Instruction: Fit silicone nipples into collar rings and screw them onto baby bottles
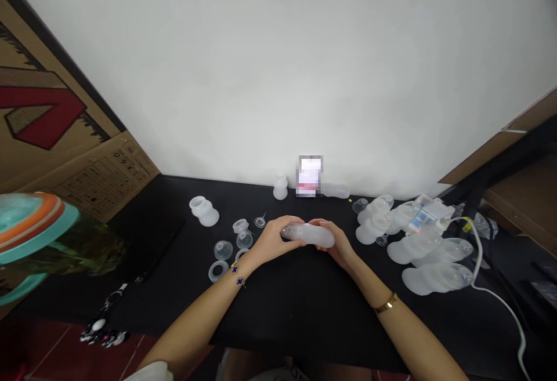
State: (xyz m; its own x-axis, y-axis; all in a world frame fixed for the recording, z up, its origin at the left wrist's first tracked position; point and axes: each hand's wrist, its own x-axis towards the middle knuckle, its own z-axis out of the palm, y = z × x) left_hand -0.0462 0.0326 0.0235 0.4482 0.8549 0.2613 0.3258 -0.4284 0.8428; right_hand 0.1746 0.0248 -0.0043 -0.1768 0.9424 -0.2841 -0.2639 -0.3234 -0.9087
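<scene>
A frosted white baby bottle [315, 234] with a clear cap lies sideways between my two hands, above the black table. My left hand [278, 239] is closed round its capped left end. The rounded base end rests in my right hand [333, 245], with the fingers wrapped behind it. Left of my left hand are loose bottle parts: a clear dome cap [223, 249], another clear cap [244, 239], a translucent ring [218, 271] and a small teat-like piece [260, 221]. My left wrist partly hides one more ring.
An uncapped bottle [204, 211] stands at left, another [281, 187] by the wall near a blurred upright screen [309, 176]. Several capped bottles [420, 246] cluster at right beside a white cable [480, 253]. A teal-and-orange-lidded jug [39, 227] and cardboard box [47, 97] stand left.
</scene>
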